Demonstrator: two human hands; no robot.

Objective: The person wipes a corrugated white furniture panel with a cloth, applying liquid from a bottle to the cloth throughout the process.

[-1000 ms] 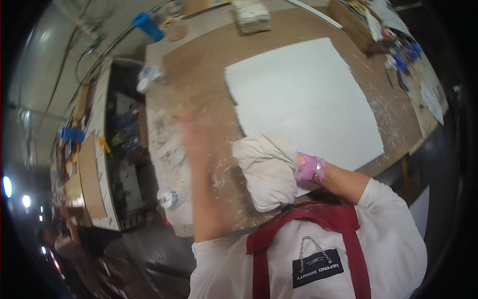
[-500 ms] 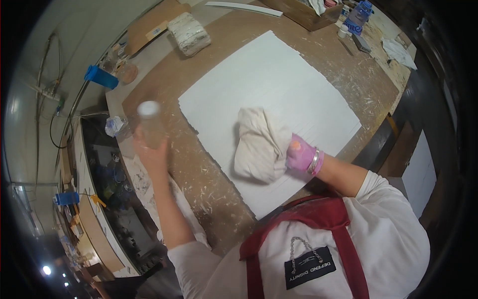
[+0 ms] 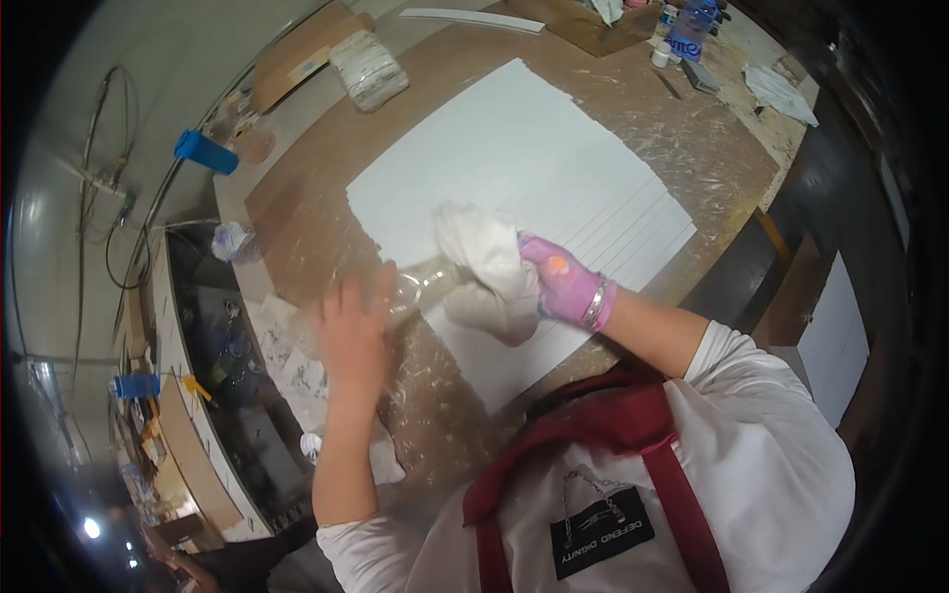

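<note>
Lowered since before, left hand [image 3: 351, 331] fingers grip clear bottle [image 3: 415, 290] against right hand's [image 3: 559, 282] clutched rag [image 3: 489, 272].

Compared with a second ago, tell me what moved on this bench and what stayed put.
The left hand brought a clear bottle down from mid-air and now tips it, neck toward the white rag. The gloved right hand lifted the bunched rag off the white panel to meet the bottle. The right hand's grip on the rag, the panel and the clutter along the workbench edge look unchanged.

The clear bottle [image 3: 420, 287] (its neck) hides inside the white cloth [image 3: 489, 272].
</note>
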